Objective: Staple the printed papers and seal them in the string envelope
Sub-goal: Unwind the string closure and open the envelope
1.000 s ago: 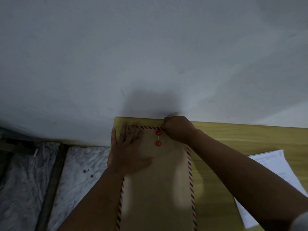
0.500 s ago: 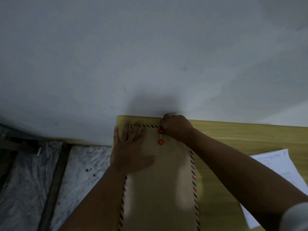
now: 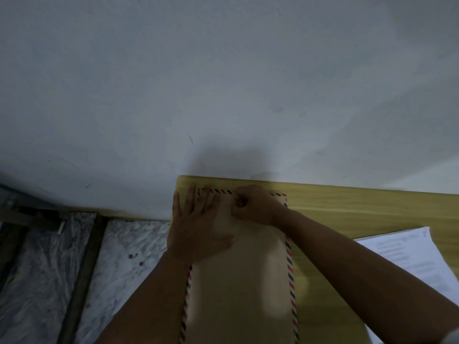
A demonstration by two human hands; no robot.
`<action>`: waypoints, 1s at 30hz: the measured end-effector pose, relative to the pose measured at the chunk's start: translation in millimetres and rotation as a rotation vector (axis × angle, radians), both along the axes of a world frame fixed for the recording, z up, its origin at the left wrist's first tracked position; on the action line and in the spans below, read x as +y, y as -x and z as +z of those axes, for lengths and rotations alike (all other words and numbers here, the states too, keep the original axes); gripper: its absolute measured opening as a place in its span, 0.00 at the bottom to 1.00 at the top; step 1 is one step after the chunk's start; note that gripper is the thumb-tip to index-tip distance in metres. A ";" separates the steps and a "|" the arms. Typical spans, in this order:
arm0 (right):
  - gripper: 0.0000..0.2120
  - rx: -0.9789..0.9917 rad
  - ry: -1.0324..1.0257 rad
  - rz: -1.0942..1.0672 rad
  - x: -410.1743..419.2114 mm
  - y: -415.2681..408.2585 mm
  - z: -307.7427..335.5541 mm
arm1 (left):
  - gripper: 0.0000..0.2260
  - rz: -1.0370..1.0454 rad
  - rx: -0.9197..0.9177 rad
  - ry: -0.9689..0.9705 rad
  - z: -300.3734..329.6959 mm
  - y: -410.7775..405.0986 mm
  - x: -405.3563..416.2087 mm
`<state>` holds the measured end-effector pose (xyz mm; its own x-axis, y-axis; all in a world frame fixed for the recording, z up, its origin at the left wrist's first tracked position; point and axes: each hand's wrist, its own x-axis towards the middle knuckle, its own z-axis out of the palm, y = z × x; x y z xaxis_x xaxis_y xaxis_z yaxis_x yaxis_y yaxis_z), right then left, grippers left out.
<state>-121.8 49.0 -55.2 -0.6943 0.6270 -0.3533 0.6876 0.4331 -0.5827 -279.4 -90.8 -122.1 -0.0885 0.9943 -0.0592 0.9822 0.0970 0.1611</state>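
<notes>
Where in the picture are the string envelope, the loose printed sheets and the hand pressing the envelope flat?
string envelope point(image 3: 238, 289): head view, on its bare brown face.
printed sheets point(image 3: 402, 256): head view, on the top page's text.
left hand point(image 3: 196, 229): head view, on its back.

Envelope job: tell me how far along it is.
Looks done: the envelope lies flat on the desk, flap end closed. In hand: the left hand presses it flat while the right hand works, fingers curled, at the clasp, which it hides. Left: finishing the string; whether it is wound cannot be seen. Printed papers lie outside.
</notes>
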 end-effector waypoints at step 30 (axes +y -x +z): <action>0.08 -0.164 -0.229 -0.120 0.0 -47.2 2.9 | 0.51 0.014 -0.005 -0.029 -2.8 -2.3 0.6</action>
<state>-74.6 49.0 -52.3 -0.5557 0.7774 -0.2949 0.8188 0.4502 -0.3562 -277.1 -90.2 -124.9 -0.1026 0.9942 -0.0310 0.9798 0.1064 0.1690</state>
